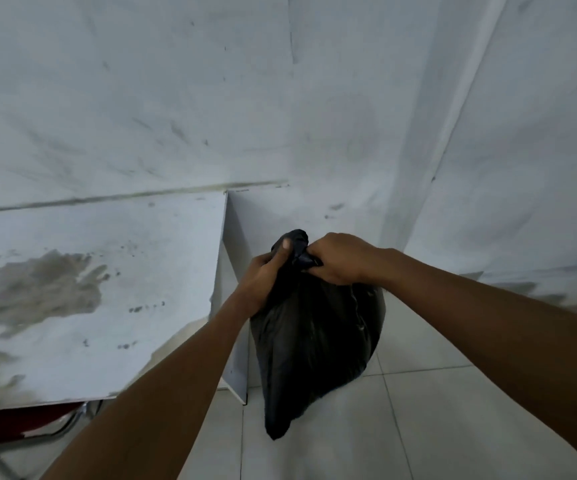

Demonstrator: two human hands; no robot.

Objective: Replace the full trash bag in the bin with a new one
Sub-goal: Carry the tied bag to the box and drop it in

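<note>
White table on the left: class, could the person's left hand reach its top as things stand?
Probably not right away. The left hand is clenched on the neck of the black trash bag, as is the right hand. The white table lies close alongside, unobstructed.

Bag (314, 341) thin black plastic; floor (418, 427) seemingly glossy tile.
</note>
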